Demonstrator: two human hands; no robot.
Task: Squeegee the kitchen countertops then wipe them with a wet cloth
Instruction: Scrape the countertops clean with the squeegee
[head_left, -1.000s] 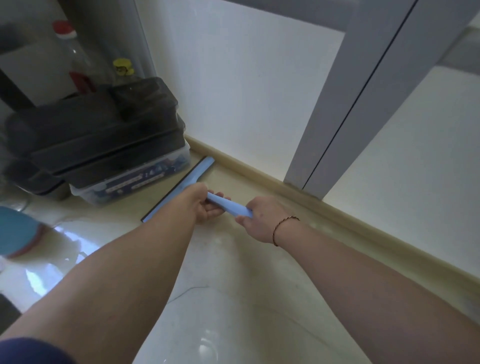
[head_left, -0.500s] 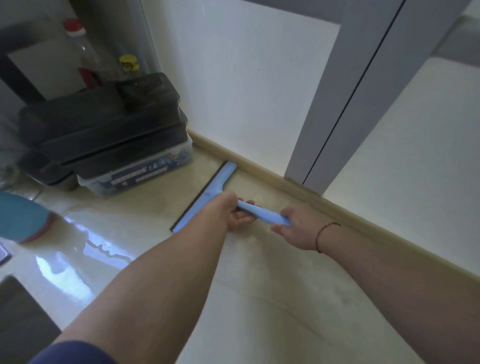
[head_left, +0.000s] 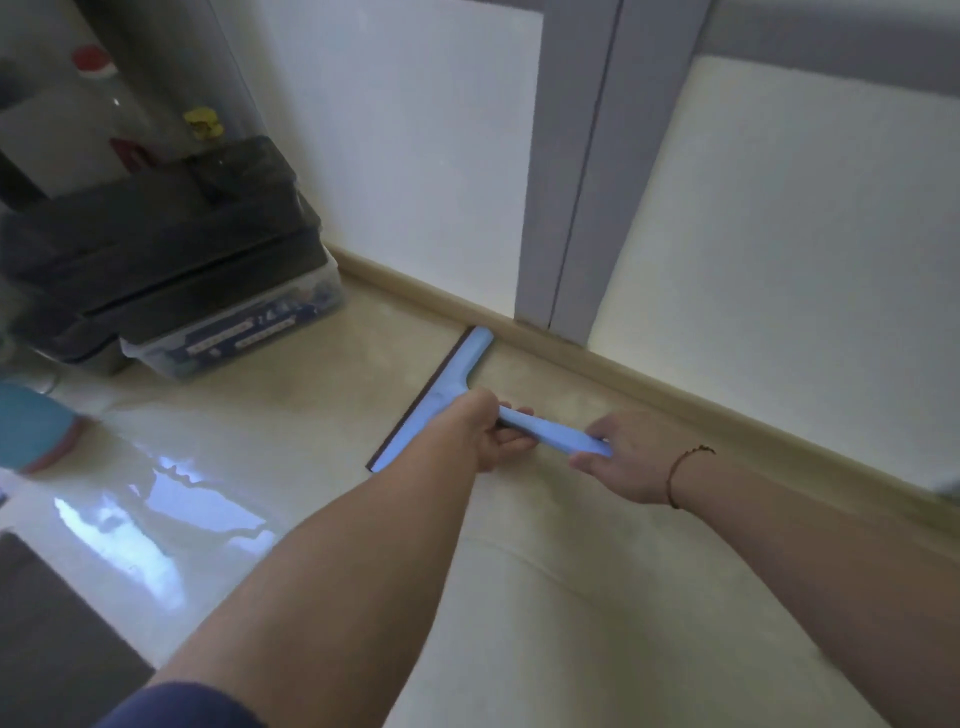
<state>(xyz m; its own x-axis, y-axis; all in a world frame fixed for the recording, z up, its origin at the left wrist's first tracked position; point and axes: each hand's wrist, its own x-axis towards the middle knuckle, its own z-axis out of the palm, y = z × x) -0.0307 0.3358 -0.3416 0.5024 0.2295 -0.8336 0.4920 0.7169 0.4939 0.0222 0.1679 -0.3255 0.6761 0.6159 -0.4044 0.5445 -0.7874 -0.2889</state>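
Both hands hold a blue squeegee that lies on the pale, glossy desk. The left hand has its fingers curled round the handle just behind the blade head, and the right hand grips the handle's near end, a thin bracelet on its wrist. The blade, with a dark rubber edge on its left side, runs from near the hands to the far raised lip along the white wall, its far tip just beside that lip. At far left a stack of dark-lidded plastic boxes stands on the desk, with what look like bottles behind it, too blurred to be sure. A wet sheen shows at near left, beside a teal object.
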